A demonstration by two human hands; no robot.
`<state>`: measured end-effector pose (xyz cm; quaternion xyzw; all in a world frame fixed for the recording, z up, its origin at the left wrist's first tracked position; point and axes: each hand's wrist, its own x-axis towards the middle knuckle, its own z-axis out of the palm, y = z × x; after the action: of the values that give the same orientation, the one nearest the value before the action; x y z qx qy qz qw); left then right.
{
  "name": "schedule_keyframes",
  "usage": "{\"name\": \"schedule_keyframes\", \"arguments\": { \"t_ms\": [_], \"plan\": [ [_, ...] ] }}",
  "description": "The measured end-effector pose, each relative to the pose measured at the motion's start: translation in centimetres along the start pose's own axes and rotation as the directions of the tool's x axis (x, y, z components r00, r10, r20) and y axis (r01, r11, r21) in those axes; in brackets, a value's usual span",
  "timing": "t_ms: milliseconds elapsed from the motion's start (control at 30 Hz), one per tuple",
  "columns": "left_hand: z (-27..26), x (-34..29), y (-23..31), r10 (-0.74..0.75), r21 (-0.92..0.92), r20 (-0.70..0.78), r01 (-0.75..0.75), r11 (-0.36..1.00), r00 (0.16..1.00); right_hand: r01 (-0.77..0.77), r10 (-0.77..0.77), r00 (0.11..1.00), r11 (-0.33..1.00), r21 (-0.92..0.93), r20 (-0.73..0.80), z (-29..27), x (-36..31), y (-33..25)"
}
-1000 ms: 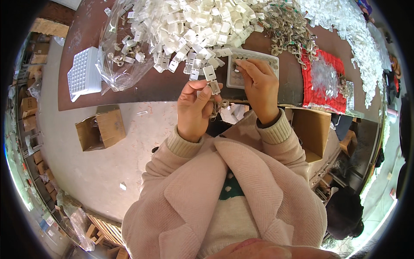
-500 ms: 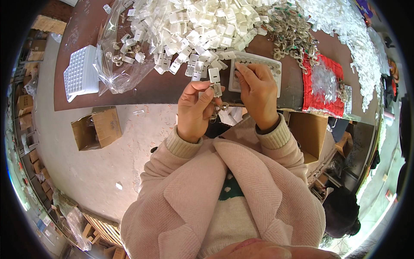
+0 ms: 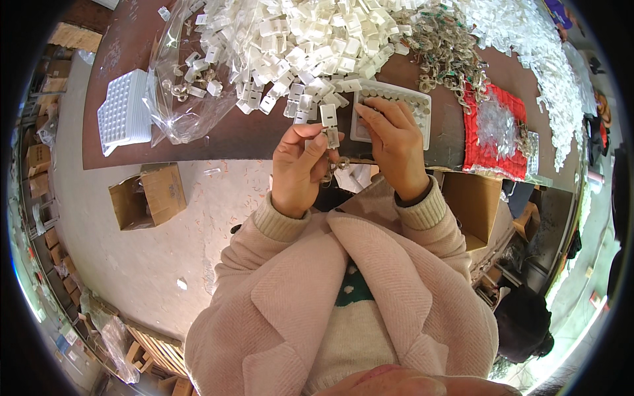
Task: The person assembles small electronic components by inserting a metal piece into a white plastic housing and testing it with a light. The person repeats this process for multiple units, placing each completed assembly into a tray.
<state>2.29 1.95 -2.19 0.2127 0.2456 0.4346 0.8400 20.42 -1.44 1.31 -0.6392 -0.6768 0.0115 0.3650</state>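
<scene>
My left hand (image 3: 298,170) pinches a small white plastic case (image 3: 329,120), its two halves opened out and standing up from the fingertips. Clear ring-shaped coils (image 3: 341,164) dangle just below that hand. My right hand (image 3: 397,144) is closed, thumb against forefinger, over the left part of a white tray (image 3: 426,132). Whatever lies between those fingertips is too small to make out. Rows of small round grey pieces (image 3: 396,98) sit in the tray, partly hidden by the hand. Beyond both hands rises a big heap of similar white cases (image 3: 310,46).
Tangled coils with green bits (image 3: 444,49) lie right of the heap. A red cloth (image 3: 479,138) bears a clear plastic bag. Stacked white trays (image 3: 124,111) and a clear bag (image 3: 188,122) are at left. Cardboard boxes (image 3: 153,198) stand below the table's front edge.
My right hand has shifted slightly, its fingertips moving nearer to me and a little left at the tray. My left hand stays nearly still with the white case.
</scene>
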Motion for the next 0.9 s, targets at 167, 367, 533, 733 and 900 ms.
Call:
{"name": "schedule_keyframes", "arguments": {
  "t_ms": [167, 367, 533, 733, 900],
  "plan": [
    [-0.1, -0.1, 0.0, -0.002, 0.012, -0.006, 0.002, 1.000, 1.000, 0.070, -0.070, 0.996, 0.997, -0.012, 0.048, -0.7, -0.3, 0.6],
    [0.2, -0.1, 0.0, -0.014, 0.028, -0.018, 0.014, 1.000, 1.000, 0.073, -0.072, 0.994, 0.997, -0.005, 0.082, -1.2, -0.5, 1.0],
    [0.4, -0.3, -0.1, -0.032, 0.027, -0.013, 0.032, 0.999, 0.999, 0.002, 0.000, 0.995, 1.000, -0.020, 0.098, -1.3, -0.6, 1.0],
    [0.6, 0.1, -1.0, 0.021, 0.037, 0.041, -0.023, 0.999, 0.999, -0.064, 0.067, 0.998, 0.990, 0.128, -0.020, -1.3, -0.5, -0.3],
    [1.6, -0.2, -1.7, 0.061, 0.055, 0.052, -0.064, 0.996, 0.997, -0.093, 0.095, 0.995, 0.965, 0.246, 0.004, -2.6, -1.2, -2.9]
  ]
}}
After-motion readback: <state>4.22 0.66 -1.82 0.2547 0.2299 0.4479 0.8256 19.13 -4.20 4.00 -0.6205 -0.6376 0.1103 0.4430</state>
